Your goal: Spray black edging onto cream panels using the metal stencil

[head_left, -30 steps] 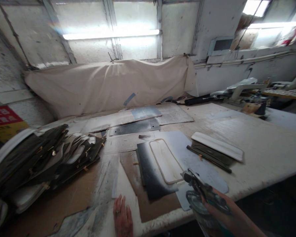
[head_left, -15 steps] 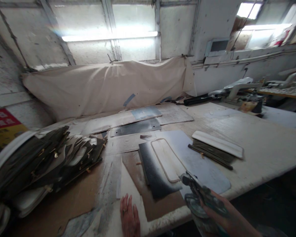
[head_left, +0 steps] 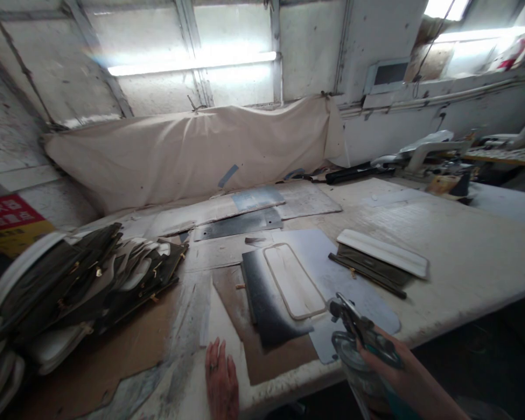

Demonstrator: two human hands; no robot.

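My right hand is wrapped round a spray gun, whose cup hangs below and whose nozzle points toward a dark sheet. That black sheet, whitened over part of its surface, lies on brown board. Framed by it is a pale rounded panel with a tan border. Flat near the table's front edge rests my left hand, fingers stretched out, a ring on one finger, holding nothing. A dark fabric piece with a white panel lies to the right.
At the left, a heap of dark and white fabric pieces with metal zip pulls covers brown cardboard. Worn boards lie at the back before a draped beige cloth. Machines stand at the far right.
The spray gun in my right hand has shifted slightly right and up, away from the pale panel. My left hand stays flat on the table. The view has turned a little.
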